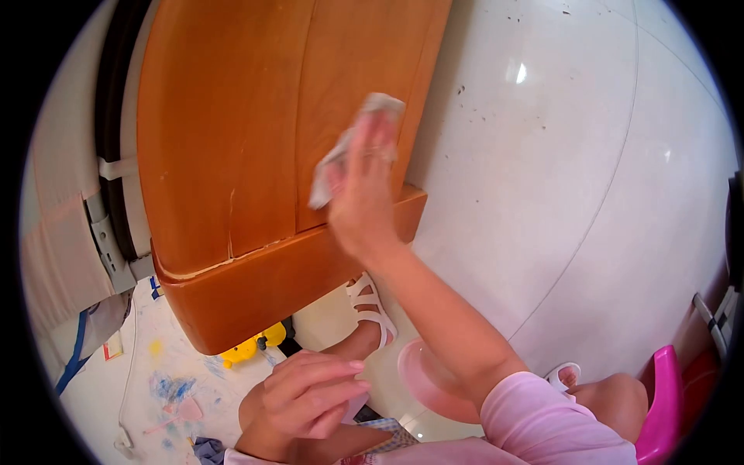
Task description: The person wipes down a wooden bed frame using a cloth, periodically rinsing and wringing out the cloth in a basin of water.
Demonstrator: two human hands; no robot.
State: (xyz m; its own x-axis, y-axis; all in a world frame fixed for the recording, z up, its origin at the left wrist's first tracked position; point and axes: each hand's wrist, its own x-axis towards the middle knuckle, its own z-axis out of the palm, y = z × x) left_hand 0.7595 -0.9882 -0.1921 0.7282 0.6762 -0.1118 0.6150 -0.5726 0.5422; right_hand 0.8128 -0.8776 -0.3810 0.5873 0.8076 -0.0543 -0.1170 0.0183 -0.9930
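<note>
My right hand (363, 194) is stretched forward, pressing a whitish cloth (319, 190) against an orange-brown wooden panel (225, 124). The fingers are blurred, and the cloth shows on both sides of them. Below the panel runs a thick wooden ledge (232, 291) with a pale, cracked seam along its top. My left hand (310, 391) hovers near my knee, its fingers loosely stretched out and nothing visible in them.
A white tiled wall (542, 155) rises on the right. Under the ledge lies a yellow toy (242, 353) beside a paint-stained white surface (155, 349). A pink basin (426, 380) sits between my feet, and a bright pink plastic piece (661, 403) stands at the lower right.
</note>
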